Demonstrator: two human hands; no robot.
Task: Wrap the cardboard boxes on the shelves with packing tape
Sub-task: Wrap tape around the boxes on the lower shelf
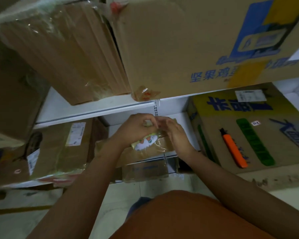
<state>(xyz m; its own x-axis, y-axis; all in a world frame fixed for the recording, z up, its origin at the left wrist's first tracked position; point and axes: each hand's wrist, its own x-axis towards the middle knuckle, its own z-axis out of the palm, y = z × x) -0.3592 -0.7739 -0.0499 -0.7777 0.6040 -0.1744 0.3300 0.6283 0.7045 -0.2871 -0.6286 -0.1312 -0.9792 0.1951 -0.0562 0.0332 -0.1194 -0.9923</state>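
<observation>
Both my hands meet right above the small box: left hand pinching the tape roll, right hand pinching its loose end, box directly underneath.

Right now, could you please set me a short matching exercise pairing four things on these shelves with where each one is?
Things:
1. orange utility knife
2. small box with the cartoon sticker
3. box with blue printing
4. plastic-wrapped box

Places:
A. lower shelf, far left
B. under both hands, lower shelf middle
C. lying on top of the yellow-printed box
D. upper shelf, right of the flattened cardboard

Pairs: 1-C, 2-B, 3-D, 4-A
</observation>
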